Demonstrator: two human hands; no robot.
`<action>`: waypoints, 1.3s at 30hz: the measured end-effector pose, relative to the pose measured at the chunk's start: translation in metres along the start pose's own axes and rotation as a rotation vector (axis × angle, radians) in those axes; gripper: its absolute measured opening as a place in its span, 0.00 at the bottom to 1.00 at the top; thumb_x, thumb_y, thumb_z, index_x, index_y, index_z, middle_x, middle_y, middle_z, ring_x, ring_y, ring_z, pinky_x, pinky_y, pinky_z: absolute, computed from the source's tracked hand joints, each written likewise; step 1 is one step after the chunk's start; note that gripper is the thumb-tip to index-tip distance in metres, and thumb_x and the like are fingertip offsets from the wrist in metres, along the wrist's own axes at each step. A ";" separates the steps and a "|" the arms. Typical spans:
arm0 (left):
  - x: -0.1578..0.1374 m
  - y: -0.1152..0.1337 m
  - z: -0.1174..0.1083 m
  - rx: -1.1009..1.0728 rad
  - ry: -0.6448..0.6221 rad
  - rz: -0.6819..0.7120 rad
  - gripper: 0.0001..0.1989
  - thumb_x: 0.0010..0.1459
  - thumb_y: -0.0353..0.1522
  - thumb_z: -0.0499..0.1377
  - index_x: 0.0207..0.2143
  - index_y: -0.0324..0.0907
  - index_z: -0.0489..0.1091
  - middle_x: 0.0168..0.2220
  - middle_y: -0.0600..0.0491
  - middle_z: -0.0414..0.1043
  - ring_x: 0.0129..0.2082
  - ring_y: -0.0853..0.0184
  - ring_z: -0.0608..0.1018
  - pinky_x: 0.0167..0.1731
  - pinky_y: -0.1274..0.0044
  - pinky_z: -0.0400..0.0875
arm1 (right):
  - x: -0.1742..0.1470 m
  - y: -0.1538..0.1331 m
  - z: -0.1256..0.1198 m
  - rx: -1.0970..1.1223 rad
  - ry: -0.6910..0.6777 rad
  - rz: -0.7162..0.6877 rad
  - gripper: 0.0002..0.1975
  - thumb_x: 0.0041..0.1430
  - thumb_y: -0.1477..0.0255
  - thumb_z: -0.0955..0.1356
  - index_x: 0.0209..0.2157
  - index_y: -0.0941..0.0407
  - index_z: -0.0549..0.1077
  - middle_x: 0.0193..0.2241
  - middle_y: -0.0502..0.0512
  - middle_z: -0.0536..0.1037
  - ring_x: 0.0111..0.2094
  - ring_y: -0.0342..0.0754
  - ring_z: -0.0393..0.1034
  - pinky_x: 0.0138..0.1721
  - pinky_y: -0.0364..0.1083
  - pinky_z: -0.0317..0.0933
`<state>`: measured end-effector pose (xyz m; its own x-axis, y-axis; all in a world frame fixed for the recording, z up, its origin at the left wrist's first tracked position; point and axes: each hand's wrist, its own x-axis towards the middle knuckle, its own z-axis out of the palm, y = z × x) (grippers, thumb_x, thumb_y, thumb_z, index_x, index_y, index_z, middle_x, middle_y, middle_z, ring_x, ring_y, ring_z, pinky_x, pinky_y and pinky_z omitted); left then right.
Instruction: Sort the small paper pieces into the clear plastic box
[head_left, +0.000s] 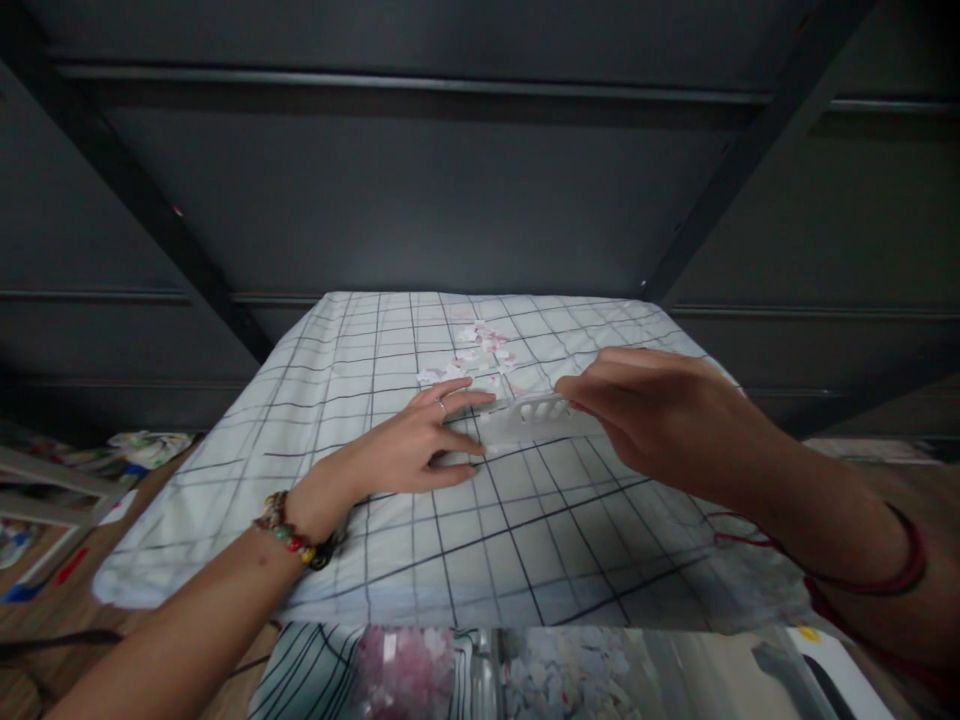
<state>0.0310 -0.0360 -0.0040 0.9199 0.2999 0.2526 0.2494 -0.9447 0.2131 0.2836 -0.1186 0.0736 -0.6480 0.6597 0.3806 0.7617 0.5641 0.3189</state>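
Observation:
A pale strip with several oval slots lies between my hands on the checked cloth, perhaps plastic; its exact kind is unclear. My left hand, with a ring and a beaded bracelet, rests palm down with fingers spread, the fingertips at the strip's left end. At the other end, my right hand is closed, thumb and finger pinched on the strip's upper right edge; its back hides part of the grip. Just beyond the left fingers lie small white and pink paper-like pieces, loosely scattered.
The white checked cloth covers the table, which meets a dark panelled wall. At the near edge sit a bag of pink pieces and a clear bag of pale pieces. A white frame stands on the floor at left.

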 end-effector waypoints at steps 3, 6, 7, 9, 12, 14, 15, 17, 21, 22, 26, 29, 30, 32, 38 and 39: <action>0.001 0.001 -0.001 0.002 -0.013 0.006 0.13 0.62 0.36 0.58 0.45 0.41 0.77 0.64 0.42 0.54 0.66 0.53 0.51 0.64 0.59 0.43 | -0.006 0.002 -0.002 -0.012 -0.030 0.008 0.13 0.56 0.84 0.59 0.30 0.58 0.73 0.21 0.51 0.69 0.22 0.43 0.61 0.26 0.43 0.54; 0.001 0.002 -0.001 -0.008 -0.024 -0.012 0.13 0.61 0.36 0.59 0.45 0.42 0.77 0.65 0.44 0.53 0.66 0.53 0.51 0.64 0.59 0.44 | -0.013 0.005 -0.005 -0.031 0.004 0.010 0.13 0.55 0.83 0.59 0.29 0.57 0.72 0.23 0.52 0.72 0.24 0.44 0.64 0.29 0.44 0.57; 0.000 0.002 -0.001 -0.015 -0.017 -0.024 0.13 0.61 0.36 0.59 0.45 0.42 0.76 0.65 0.44 0.53 0.66 0.53 0.50 0.64 0.59 0.45 | -0.015 0.006 -0.005 -0.027 0.020 0.022 0.13 0.55 0.83 0.59 0.29 0.57 0.72 0.23 0.52 0.72 0.24 0.45 0.64 0.29 0.44 0.58; -0.001 0.000 -0.001 -0.031 0.016 -0.063 0.13 0.62 0.37 0.58 0.46 0.42 0.75 0.65 0.44 0.53 0.66 0.54 0.50 0.64 0.60 0.47 | -0.017 0.006 -0.005 -0.014 0.049 0.068 0.13 0.57 0.82 0.59 0.30 0.57 0.73 0.24 0.52 0.73 0.24 0.45 0.65 0.28 0.44 0.58; -0.004 -0.008 -0.002 -0.026 0.093 -0.147 0.13 0.64 0.38 0.55 0.44 0.41 0.74 0.63 0.44 0.56 0.65 0.55 0.53 0.63 0.60 0.50 | -0.018 0.004 -0.001 -0.027 0.078 0.091 0.13 0.58 0.81 0.59 0.29 0.57 0.72 0.23 0.52 0.73 0.23 0.45 0.65 0.26 0.44 0.57; -0.007 -0.014 -0.003 -0.009 0.114 -0.194 0.14 0.64 0.39 0.54 0.42 0.41 0.73 0.61 0.43 0.58 0.64 0.55 0.56 0.62 0.60 0.51 | -0.019 -0.001 -0.001 -0.029 0.090 0.043 0.13 0.57 0.82 0.59 0.29 0.58 0.72 0.22 0.52 0.72 0.24 0.45 0.65 0.26 0.44 0.58; -0.008 -0.016 -0.003 -0.005 0.110 -0.213 0.14 0.64 0.40 0.54 0.43 0.41 0.73 0.61 0.43 0.58 0.63 0.54 0.57 0.62 0.60 0.52 | -0.020 -0.004 -0.001 -0.020 0.094 0.017 0.13 0.57 0.83 0.59 0.29 0.58 0.72 0.22 0.52 0.72 0.24 0.45 0.65 0.26 0.44 0.58; -0.012 -0.021 -0.004 -0.017 0.080 -0.256 0.18 0.64 0.42 0.55 0.49 0.42 0.70 0.62 0.43 0.56 0.64 0.53 0.56 0.62 0.60 0.52 | -0.024 -0.009 -0.004 0.003 0.109 -0.007 0.13 0.57 0.83 0.59 0.30 0.58 0.72 0.22 0.51 0.71 0.23 0.44 0.65 0.25 0.44 0.57; -0.028 -0.022 -0.007 -0.094 -0.065 -0.369 0.34 0.61 0.50 0.56 0.65 0.46 0.53 0.69 0.45 0.38 0.67 0.48 0.44 0.63 0.58 0.47 | -0.039 -0.015 -0.012 -0.078 0.090 0.059 0.12 0.59 0.81 0.58 0.31 0.57 0.71 0.24 0.54 0.72 0.26 0.47 0.66 0.28 0.46 0.60; -0.034 -0.021 -0.008 -0.108 -0.119 -0.396 0.39 0.60 0.52 0.56 0.67 0.48 0.47 0.70 0.45 0.32 0.68 0.46 0.40 0.63 0.56 0.45 | -0.044 -0.017 -0.013 -0.117 0.062 0.085 0.12 0.59 0.81 0.58 0.31 0.56 0.71 0.25 0.55 0.72 0.26 0.47 0.66 0.28 0.46 0.59; -0.072 -0.014 -0.013 -0.090 -0.254 -0.463 0.47 0.58 0.57 0.53 0.69 0.51 0.32 0.70 0.46 0.22 0.67 0.41 0.34 0.62 0.52 0.43 | -0.052 -0.033 -0.017 -0.119 -0.011 0.090 0.14 0.55 0.83 0.57 0.31 0.57 0.70 0.24 0.55 0.73 0.24 0.47 0.65 0.25 0.47 0.59; -0.106 -0.006 -0.015 -0.028 -0.261 -0.487 0.45 0.60 0.57 0.51 0.69 0.49 0.33 0.71 0.46 0.25 0.68 0.43 0.38 0.63 0.55 0.44 | -0.040 -0.057 -0.021 -0.037 0.101 0.028 0.14 0.53 0.86 0.58 0.33 0.60 0.71 0.24 0.55 0.74 0.25 0.46 0.67 0.26 0.45 0.61; -0.116 -0.003 -0.015 0.000 -0.239 -0.487 0.44 0.60 0.57 0.49 0.69 0.48 0.34 0.71 0.45 0.28 0.68 0.44 0.40 0.63 0.55 0.44 | -0.034 -0.066 -0.022 -0.007 0.107 0.016 0.14 0.52 0.87 0.58 0.32 0.60 0.71 0.23 0.55 0.73 0.24 0.46 0.67 0.25 0.45 0.61; -0.134 0.005 -0.015 0.050 -0.226 -0.498 0.43 0.62 0.58 0.46 0.69 0.45 0.37 0.70 0.43 0.34 0.68 0.45 0.44 0.63 0.55 0.43 | -0.020 -0.083 -0.025 0.038 0.140 -0.002 0.15 0.49 0.88 0.57 0.29 0.59 0.71 0.22 0.54 0.73 0.23 0.46 0.66 0.23 0.45 0.60; -0.151 0.026 -0.015 0.133 -0.268 -0.600 0.47 0.60 0.61 0.39 0.69 0.38 0.43 0.69 0.40 0.40 0.68 0.47 0.43 0.64 0.57 0.41 | 0.005 -0.123 -0.034 0.165 0.230 -0.044 0.14 0.46 0.89 0.59 0.24 0.58 0.69 0.21 0.53 0.73 0.23 0.44 0.65 0.21 0.43 0.56; -0.150 0.029 -0.015 0.133 -0.277 -0.616 0.48 0.59 0.62 0.39 0.69 0.38 0.43 0.69 0.40 0.39 0.68 0.47 0.43 0.64 0.57 0.41 | 0.007 -0.127 -0.036 0.188 0.232 -0.054 0.13 0.47 0.88 0.60 0.24 0.57 0.69 0.21 0.54 0.74 0.23 0.44 0.65 0.21 0.43 0.56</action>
<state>-0.1043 -0.1061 -0.0221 0.6378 0.7590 -0.1312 0.7702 -0.6267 0.1184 0.1830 -0.2036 0.0669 -0.6530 0.5073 0.5623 0.6977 0.6918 0.1861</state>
